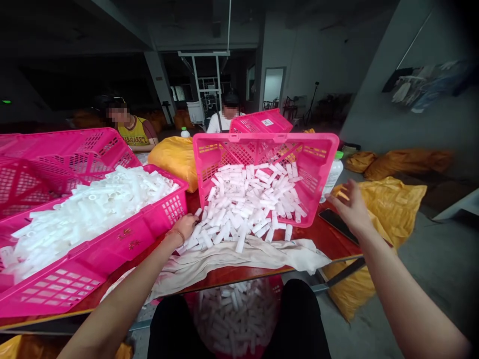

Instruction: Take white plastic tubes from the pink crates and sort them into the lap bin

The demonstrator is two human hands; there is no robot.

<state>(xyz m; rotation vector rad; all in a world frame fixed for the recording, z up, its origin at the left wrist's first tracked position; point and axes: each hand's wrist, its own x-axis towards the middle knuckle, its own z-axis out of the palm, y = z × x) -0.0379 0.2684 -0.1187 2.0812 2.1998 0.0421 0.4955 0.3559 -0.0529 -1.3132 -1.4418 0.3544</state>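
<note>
A pink plastic crate is tipped toward me on the table, spilling several short white plastic tubes onto a beige cloth. My left hand rests in the spilled tubes at the crate's lower left corner, fingers curled among them. My right hand hovers to the right of the crate, fingers spread, holding nothing. Beneath it lies a dark phone on the red-brown table.
A second pink crate full of white tubes sits at left, with empty pink crates behind it. A container of tubes stands between my knees. Yellow bags, a white bottle and two seated people across the table.
</note>
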